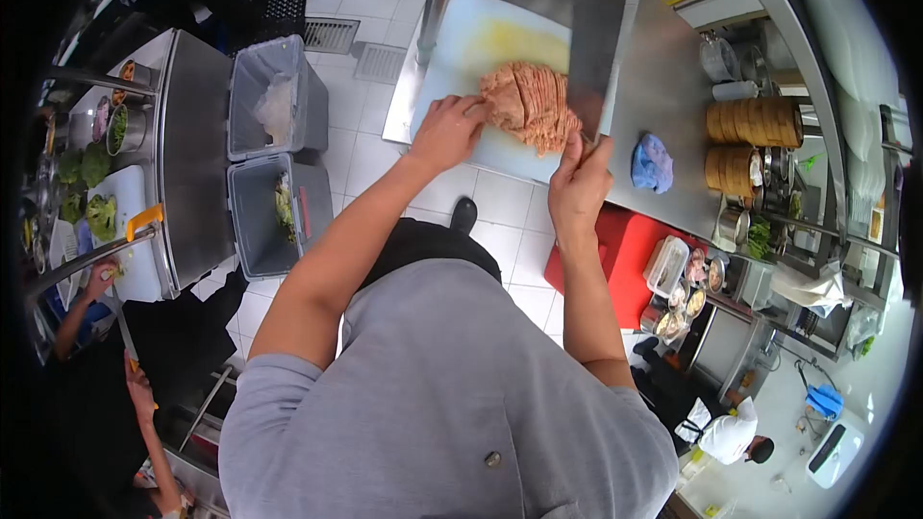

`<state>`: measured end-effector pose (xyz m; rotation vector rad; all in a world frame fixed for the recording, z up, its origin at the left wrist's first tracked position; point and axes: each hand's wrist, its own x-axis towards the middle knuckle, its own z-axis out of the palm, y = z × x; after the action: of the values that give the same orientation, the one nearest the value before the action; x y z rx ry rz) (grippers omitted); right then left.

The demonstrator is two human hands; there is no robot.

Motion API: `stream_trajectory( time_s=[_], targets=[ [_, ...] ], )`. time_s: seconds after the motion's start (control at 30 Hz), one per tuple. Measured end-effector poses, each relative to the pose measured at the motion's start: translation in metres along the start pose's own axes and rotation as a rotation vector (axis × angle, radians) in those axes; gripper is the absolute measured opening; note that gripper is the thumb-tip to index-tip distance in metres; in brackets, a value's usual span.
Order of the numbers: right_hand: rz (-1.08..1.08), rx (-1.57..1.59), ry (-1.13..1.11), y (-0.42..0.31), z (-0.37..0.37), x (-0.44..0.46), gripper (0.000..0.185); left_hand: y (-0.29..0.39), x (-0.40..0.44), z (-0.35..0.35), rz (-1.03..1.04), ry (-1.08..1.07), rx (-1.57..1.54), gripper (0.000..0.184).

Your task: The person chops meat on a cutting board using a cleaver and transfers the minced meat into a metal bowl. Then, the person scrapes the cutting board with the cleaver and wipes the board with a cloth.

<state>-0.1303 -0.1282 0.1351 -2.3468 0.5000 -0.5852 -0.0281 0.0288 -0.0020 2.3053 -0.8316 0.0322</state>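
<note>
Head: left hand (pixel 450 133) on meat (pixel 527 104), right hand (pixel 583 183) gripping cleaver (pixel 596 38).

cleaver (pixel 591 67): 1 | grey bins (pixel 308 98): 2 | steamer stacks (pixel 748 122): 2

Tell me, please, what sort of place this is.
Most likely a restaurant kitchen: a large cleaver is at sliced meat on a board, round steamers are stacked nearby, and broccoli lies at another steel counter.
</note>
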Motion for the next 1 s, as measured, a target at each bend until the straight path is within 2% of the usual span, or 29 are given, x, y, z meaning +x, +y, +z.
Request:
stream_trajectory(
  time_s=[0.1,0.17,0.27,0.37,0.43,0.53,0.7,0.77,0.8,0.9,1.0],
  targets=[
    [0.079,-0.114,0.008,0.034,0.027,-0.023,0.027,-0.001,-0.002,-0.008,0.002,0.045,-0.028,0.030],
    [0.136,-0.386,-0.356,0.084,0.061,-0.034,0.029,-0.004,-0.004,-0.008,0.020,0.065,-0.005,0.030],
    [0.100,-0.341,-0.323,0.078,0.059,-0.022,0.032,-0.009,-0.003,-0.013,0.069,0.086,0.025,0.029],
    [0.105,-0.343,-0.379,0.059,0.040,-0.013,0.032,-0.004,-0.004,-0.016,0.047,0.059,0.003,0.029],
    [0.061,-0.186,-0.263,0.041,0.027,-0.017,0.028,-0.006,-0.009,-0.011,0.046,0.067,0.000,0.032],
    [0.022,-0.155,-0.202,0.023,0.015,-0.012,0.024,-0.002,-0.007,-0.011,0.060,0.053,0.002,0.032],
    [-0.016,-0.034,-0.052,0.006,-0.001,-0.011,0.028,-0.007,-0.011,-0.001,0.015,0.001,0.060,0.031],
    [-0.013,0.066,0.137,0.005,0.003,-0.012,0.028,-0.006,-0.012,0.001,0.009,-0.012,0.055,0.031],
    [0.004,0.028,0.150,0.014,0.014,-0.015,0.030,-0.006,-0.011,0.001,0.002,-0.012,0.038,0.031],
    [0.201,-0.467,-0.419,0.082,0.068,-0.029,0.035,0.000,-0.004,0.002,0.014,0.008,0.025,0.031],
    [0.204,-0.426,-0.437,0.080,0.068,-0.025,0.037,0.001,0.010,0.002,0.040,0.030,0.091,0.032]
  ],
)
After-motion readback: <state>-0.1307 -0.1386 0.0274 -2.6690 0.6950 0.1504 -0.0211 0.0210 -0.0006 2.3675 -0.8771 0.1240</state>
